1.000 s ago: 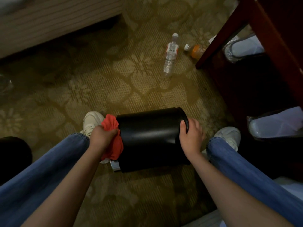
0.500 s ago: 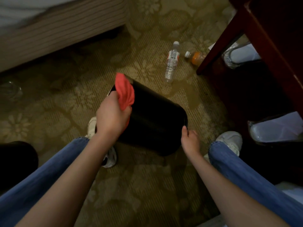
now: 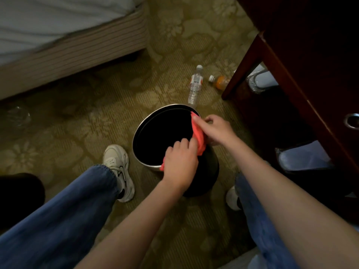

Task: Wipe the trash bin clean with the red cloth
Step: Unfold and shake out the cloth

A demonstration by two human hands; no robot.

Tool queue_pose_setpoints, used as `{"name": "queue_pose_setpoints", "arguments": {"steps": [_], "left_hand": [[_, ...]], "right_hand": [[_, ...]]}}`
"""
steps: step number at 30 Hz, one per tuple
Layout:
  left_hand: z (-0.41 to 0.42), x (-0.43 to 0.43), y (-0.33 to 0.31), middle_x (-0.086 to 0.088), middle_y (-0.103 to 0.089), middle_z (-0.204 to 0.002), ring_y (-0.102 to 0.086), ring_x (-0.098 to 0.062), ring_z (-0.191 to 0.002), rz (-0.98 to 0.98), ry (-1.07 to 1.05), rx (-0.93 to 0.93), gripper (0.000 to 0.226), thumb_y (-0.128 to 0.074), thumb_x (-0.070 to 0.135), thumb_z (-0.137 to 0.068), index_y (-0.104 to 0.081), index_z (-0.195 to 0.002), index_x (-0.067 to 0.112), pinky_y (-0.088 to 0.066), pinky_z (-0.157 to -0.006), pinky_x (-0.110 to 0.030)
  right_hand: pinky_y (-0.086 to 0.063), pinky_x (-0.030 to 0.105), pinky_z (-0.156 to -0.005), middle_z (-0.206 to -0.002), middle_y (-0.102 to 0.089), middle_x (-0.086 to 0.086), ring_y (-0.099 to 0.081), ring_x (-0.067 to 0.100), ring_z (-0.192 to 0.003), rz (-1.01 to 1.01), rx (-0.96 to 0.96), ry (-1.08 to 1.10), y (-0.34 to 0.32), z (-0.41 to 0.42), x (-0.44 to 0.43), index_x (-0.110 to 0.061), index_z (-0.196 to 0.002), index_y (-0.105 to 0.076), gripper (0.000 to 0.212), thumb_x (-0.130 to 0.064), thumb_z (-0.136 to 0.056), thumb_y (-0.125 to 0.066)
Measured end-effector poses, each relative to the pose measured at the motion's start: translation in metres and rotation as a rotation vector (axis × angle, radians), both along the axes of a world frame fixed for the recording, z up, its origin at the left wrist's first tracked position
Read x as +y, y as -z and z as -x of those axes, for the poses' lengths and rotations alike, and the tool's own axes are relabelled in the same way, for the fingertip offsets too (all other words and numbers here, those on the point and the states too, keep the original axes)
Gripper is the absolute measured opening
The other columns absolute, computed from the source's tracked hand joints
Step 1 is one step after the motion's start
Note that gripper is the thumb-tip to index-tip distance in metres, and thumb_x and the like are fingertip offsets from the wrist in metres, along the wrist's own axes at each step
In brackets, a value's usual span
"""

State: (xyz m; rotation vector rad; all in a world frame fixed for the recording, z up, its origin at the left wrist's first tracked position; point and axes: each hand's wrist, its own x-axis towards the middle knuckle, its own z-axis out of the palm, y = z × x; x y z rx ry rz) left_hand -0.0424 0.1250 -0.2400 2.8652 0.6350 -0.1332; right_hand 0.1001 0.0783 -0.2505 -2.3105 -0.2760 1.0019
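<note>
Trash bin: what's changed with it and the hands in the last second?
The trash bin went from lying on its side to standing, mouth up. The left hand carried the red cloth from the base end to the rim. The right hand let go of the bin and pinches the cloth. The clear bottle stayed put.

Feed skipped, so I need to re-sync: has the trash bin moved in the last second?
Yes. The trash bin has swung from lying on its side to mouth-up, and its rim now sits close to the water bottle.
</note>
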Motion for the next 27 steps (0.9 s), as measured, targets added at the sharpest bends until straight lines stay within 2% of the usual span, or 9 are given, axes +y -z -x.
{"name": "queue_pose_setpoints", "arguments": {"steps": [4, 6, 8, 11, 13, 15, 17, 21, 27], "left_hand": [[0.026, -0.037, 0.010, -0.002, -0.062, -0.073, -0.061, -0.023, -0.062, 0.012, 0.107, 0.063, 0.048, -0.083, 0.024, -0.047, -0.067, -0.091, 0.015, -0.047, -0.052, -0.029], [0.041, -0.055, 0.013, -0.002, -0.061, -0.072, -0.061, -0.022, -0.062, 0.053, 0.172, 0.110, 0.050, -0.085, 0.022, -0.045, -0.067, -0.092, 0.015, -0.047, -0.052, -0.029], [0.056, -0.068, 0.017, -0.003, -0.062, -0.072, -0.061, -0.022, -0.061, 0.103, 0.237, 0.154, 0.056, -0.088, 0.021, -0.040, -0.067, -0.092, 0.016, -0.048, -0.052, -0.029], [0.071, -0.083, 0.018, -0.005, -0.064, -0.078, -0.063, -0.024, -0.066, 0.157, 0.307, 0.229, 0.056, -0.088, 0.022, -0.044, -0.067, -0.096, 0.017, -0.050, -0.055, -0.031], [0.078, -0.089, 0.014, -0.014, -0.060, -0.109, -0.060, -0.033, -0.096, 0.199, 0.357, 0.299, 0.046, -0.069, 0.016, -0.076, -0.054, -0.120, 0.012, -0.049, -0.080, -0.040], [0.083, -0.094, 0.020, -0.017, -0.047, -0.129, -0.046, -0.036, -0.117, 0.268, 0.394, 0.409, 0.042, -0.047, 0.009, -0.092, -0.038, -0.132, 0.009, -0.036, -0.098, -0.045], [0.082, -0.091, 0.024, -0.013, -0.046, -0.129, -0.045, -0.033, -0.118, 0.320, 0.394, 0.431, 0.039, -0.047, 0.015, -0.094, -0.038, -0.132, 0.013, -0.035, -0.099, -0.042], [0.067, -0.060, 0.029, -0.009, -0.053, -0.118, -0.052, -0.029, -0.110, 0.430, 0.364, 0.390, 0.032, -0.049, 0.032, -0.093, -0.048, -0.120, 0.015, -0.041, -0.087, -0.037], [0.044, -0.022, 0.038, -0.008, -0.053, -0.122, -0.053, -0.030, -0.113, 0.287, 0.362, 0.378, 0.038, -0.046, 0.033, -0.094, -0.045, -0.129, 0.018, -0.042, -0.088, -0.038]], "right_hand": [[-0.054, 0.045, -0.082, -0.107, -0.065, 0.021, -0.065, 0.038, -0.093, 0.310, 0.064, -0.155, 0.001, 0.005, -0.024, -0.004, -0.108, -0.061, 0.050, -0.046, -0.082, -0.061], [-0.055, 0.047, -0.081, -0.095, -0.066, 0.023, -0.066, 0.041, -0.091, 0.378, 0.146, -0.138, 0.003, 0.016, -0.037, 0.002, -0.099, -0.059, 0.041, -0.038, -0.087, -0.057], [-0.056, 0.049, -0.071, -0.073, -0.060, 0.021, -0.067, 0.042, -0.080, 0.399, 0.274, -0.074, 0.005, 0.028, -0.050, 0.002, -0.086, -0.052, 0.030, -0.027, -0.091, -0.052], [-0.054, 0.042, -0.059, -0.064, -0.056, 0.019, -0.064, 0.037, -0.061, 0.416, 0.328, -0.013, 0.016, 0.044, -0.071, -0.001, -0.076, -0.048, 0.020, -0.016, -0.089, -0.047], [-0.053, 0.038, -0.064, -0.071, -0.057, 0.017, -0.066, 0.039, -0.078, 0.430, 0.296, -0.011, 0.025, 0.056, -0.086, -0.003, -0.071, -0.050, 0.019, -0.014, -0.087, -0.047], [-0.050, 0.038, -0.076, -0.084, -0.055, 0.017, -0.062, 0.039, -0.099, 0.448, 0.267, -0.024, 0.032, 0.064, -0.100, 0.001, -0.083, -0.059, 0.019, -0.014, -0.087, -0.048], [-0.047, 0.037, -0.080, -0.095, -0.058, 0.019, -0.059, 0.038, -0.105, 0.449, 0.268, -0.010, 0.035, 0.066, -0.105, 0.006, -0.101, -0.060, 0.026, -0.013, -0.087, -0.047], [-0.046, 0.043, -0.092, -0.121, -0.057, 0.026, -0.056, 0.039, -0.111, 0.506, 0.347, -0.044, 0.028, 0.060, -0.093, 0.007, -0.119, -0.054, 0.035, -0.013, -0.094, -0.041], [-0.047, 0.042, -0.095, -0.125, -0.057, 0.024, -0.056, 0.037, -0.113, 0.531, 0.327, -0.083, 0.036, 0.054, -0.088, 0.004, -0.123, -0.054, 0.041, -0.022, -0.093, -0.046]]}}
